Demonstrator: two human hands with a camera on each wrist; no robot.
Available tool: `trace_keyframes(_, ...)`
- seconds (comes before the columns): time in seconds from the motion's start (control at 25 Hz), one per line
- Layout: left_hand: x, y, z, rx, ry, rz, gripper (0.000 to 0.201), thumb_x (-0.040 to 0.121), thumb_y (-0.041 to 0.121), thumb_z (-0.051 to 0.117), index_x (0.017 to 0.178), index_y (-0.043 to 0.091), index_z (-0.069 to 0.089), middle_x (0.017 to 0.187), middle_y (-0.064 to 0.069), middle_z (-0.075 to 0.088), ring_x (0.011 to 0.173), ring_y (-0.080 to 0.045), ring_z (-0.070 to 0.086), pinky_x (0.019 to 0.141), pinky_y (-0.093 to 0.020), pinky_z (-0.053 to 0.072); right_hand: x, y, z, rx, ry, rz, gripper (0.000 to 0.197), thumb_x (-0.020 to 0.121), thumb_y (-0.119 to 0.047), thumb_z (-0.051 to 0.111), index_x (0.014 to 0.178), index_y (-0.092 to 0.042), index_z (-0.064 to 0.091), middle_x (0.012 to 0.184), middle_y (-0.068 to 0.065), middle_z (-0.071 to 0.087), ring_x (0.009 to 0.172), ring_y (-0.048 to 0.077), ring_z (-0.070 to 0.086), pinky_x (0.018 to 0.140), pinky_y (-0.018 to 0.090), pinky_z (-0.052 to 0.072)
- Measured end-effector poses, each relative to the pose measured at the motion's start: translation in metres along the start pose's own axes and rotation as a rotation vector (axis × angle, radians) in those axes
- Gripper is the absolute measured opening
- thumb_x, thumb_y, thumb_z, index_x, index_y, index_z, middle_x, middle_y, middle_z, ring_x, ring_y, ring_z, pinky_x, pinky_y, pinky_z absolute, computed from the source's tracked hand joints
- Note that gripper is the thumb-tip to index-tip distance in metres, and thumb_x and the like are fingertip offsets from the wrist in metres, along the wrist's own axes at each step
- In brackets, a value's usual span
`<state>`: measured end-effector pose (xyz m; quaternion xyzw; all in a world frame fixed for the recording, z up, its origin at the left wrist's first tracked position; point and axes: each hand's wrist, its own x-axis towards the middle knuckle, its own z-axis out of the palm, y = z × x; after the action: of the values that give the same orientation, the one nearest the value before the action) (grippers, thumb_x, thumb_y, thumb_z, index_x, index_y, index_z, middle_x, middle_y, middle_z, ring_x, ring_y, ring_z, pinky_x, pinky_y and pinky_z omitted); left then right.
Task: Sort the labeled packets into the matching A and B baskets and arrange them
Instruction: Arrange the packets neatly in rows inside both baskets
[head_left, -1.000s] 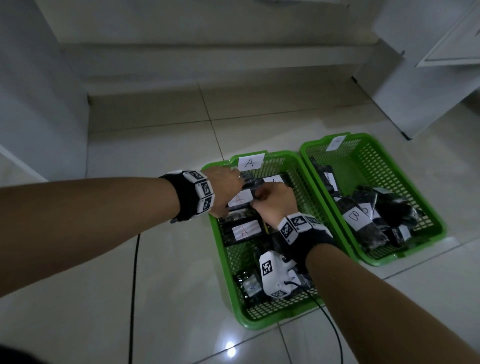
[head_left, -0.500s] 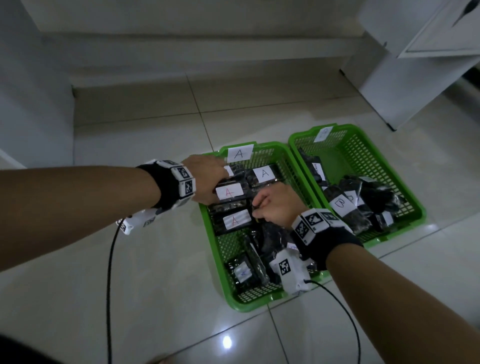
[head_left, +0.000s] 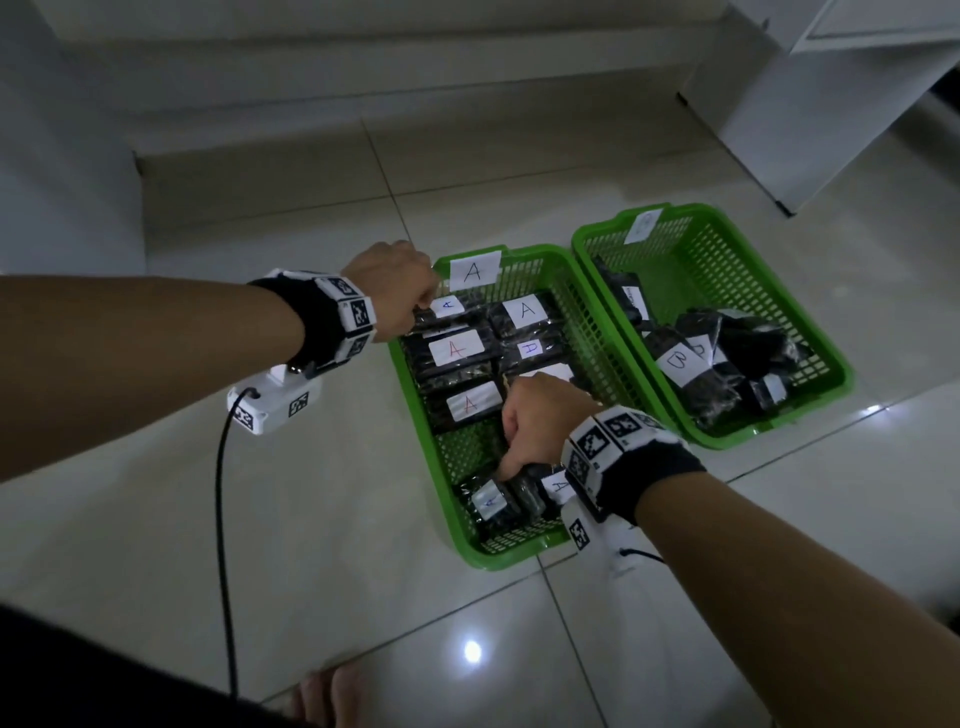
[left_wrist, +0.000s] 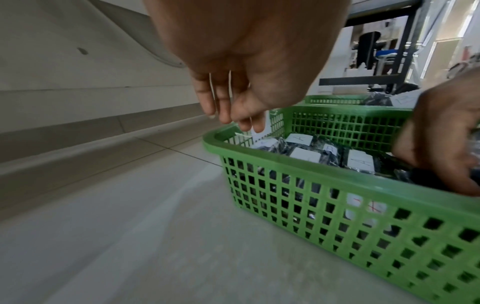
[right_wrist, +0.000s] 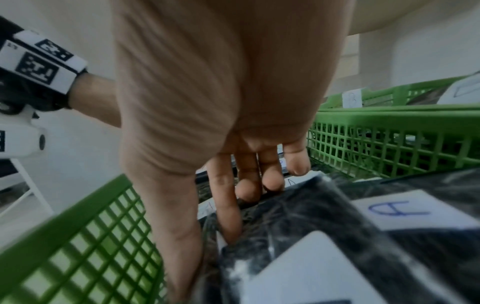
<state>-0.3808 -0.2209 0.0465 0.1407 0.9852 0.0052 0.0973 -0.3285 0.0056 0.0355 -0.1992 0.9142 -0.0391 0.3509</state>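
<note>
I read the sorting as mostly done and the tidying as about half done. My left hand (head_left: 392, 283) hovers at the ten o'clock corner of the A basket (head_left: 415, 410), fingers loose and grasping nothing, just above the packets there. From twelve o'clock down to the centre of that basket, the arranged A packets (head_left: 457, 349) lie flat in two neat columns, labels up. At six o'clock the loose A packets (head_left: 491, 501) sit jumbled and tilted; my right hand (head_left: 543, 421) reaches into them, fingers curled around one dark packet, thumb pressing its side. These remain to be laid in line. Further right, the B basket (head_left: 826, 332) holds the B packets (head_left: 680, 364) in an untidy heap toward four o'clock, so I judge its arranging is not yet begun.
</note>
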Motion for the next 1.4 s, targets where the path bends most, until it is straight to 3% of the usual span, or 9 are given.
trace_keyframes(0.28,-0.002,0.0,-0.003,0.091,-0.092,-0.052,0.032,0.08,0.009,0.064,0.109,0.021,0.069,0.108,-0.005,0.059,0.095,-0.023,0.046,0.075,-0.031,0.035,0.001,0.012,-0.009,0.272,0.007,0.011,0.019,0.062,-0.015,0.083,0.061,-0.003,0.068,0.05,0.001,0.049,0.049,0.015,0.046,0.056,0.028,0.042)
trace_keyframes(0.44,0.0,0.004,-0.001,0.118,-0.014,0.001,0.023,0.082,0.012,0.057,0.1,0.02,0.07,0.098,-0.001,0.063,0.093,-0.021,0.049,0.082,-0.035,0.038,-0.01,0.021,-0.022,0.577,-0.016,0.021,0.017,0.076,-0.019,0.082,0.07,-0.009,0.07,0.066,0.002,0.064,0.059,0.014,0.06,0.06,0.025,0.051)
trace_keyframes(0.6,0.003,0.024,-0.015,-0.467,-0.004,-0.075,0.024,0.096,0.025,0.05,0.097,0.014,0.071,0.097,-0.004,0.073,0.087,-0.025,0.067,0.08,-0.035,0.054,-0.016,0.03,-0.034,1.125,-0.053,-0.003,0.012,0.095,-0.015,0.062,0.099,-0.004,0.065,0.087,0.012,0.075,0.081,0.026,0.072,0.078,0.037,0.058)
trace_keyframes(0.72,0.008,0.049,-0.029,-1.109,-0.28,-0.233,0.036,0.101,0.037,0.049,0.105,0.006,0.068,0.099,-0.014,0.074,0.077,-0.029,0.073,0.067,-0.034,0.059,-0.013,0.034,-0.038,1.304,0.001,0.021,0.03,0.099,-0.017,0.06,0.119,0.004,0.057,0.102,0.025,0.072,0.088,0.038,0.071,0.074,0.043,0.061)
trace_keyframes(0.84,0.011,0.054,-0.034,-1.246,-0.435,-0.279,0.049,0.099,0.049,0.05,0.112,0.004,0.064,0.103,-0.02,0.072,0.082,-0.036,0.073,0.075,-0.043,0.061,-0.008,0.036,-0.035,1.206,0.198,0.013,0.037,0.085,-0.016,0.08,0.111,0.002,0.06,0.098,0.02,0.07,0.079,0.031,0.068,0.068,0.043,0.061)
trace_keyframes(1.0,0.015,0.05,-0.027,-1.243,-0.287,-0.182,0.024,0.084,0.008,0.076,0.108,0.004,0.072,0.104,-0.015,0.074,0.085,-0.024,0.074,0.067,-0.02,0.058,-0.003,0.037,-0.033,0.934,0.509,-0.069,0.047,0.061,0.002,0.092,0.097,-0.005,0.063,0.094,0.018,0.069,0.069,0.019,0.061,0.062,0.037,0.056)
trace_keyframes(1.08,0.018,0.049,-0.025,-1.2,-0.161,-0.174,0.025,0.079,0.007,0.081,0.103,0.008,0.076,0.098,-0.009,0.076,0.082,-0.018,0.074,0.064,-0.015,0.056,0.002,0.037,-0.033,0.849,0.626,-0.044,0.057,0.056,-0.001,0.094,0.1,-0.014,0.061,0.09,0.005,0.065,0.073,0.014,0.06,0.066,0.03,0.053)
trace_keyframes(1.28,0.023,0.049,-0.023,-1.244,-0.003,-0.255,0.023,0.077,0.004,0.081,0.099,0.008,0.076,0.094,-0.005,0.076,0.069,-0.012,0.074,0.064,-0.02,0.059,0.012,0.047,-0.033,0.654,0.91,0.059,0.053,0.066,-0.013,0.09,0.113,-0.02,0.066,0.113,-0.005,0.063,0.094,0.008,0.058,0.077,0.016,0.045)
trace_keyframes(1.4,0.024,0.053,-0.022,-1.302,0.018,-0.261,0.022,0.079,0.001,0.08,0.099,0.005,0.075,0.094,-0.008,0.075,0.07,-0.014,0.075,0.066,-0.023,0.061,0.015,0.051,-0.036,0.174,0.989,-0.112,0.044,0.074,-0.014,0.084,0.116,-0.018,0.071,0.117,-0.003,0.064,0.107,0.017,0.052,0.094,0.033,0.045)
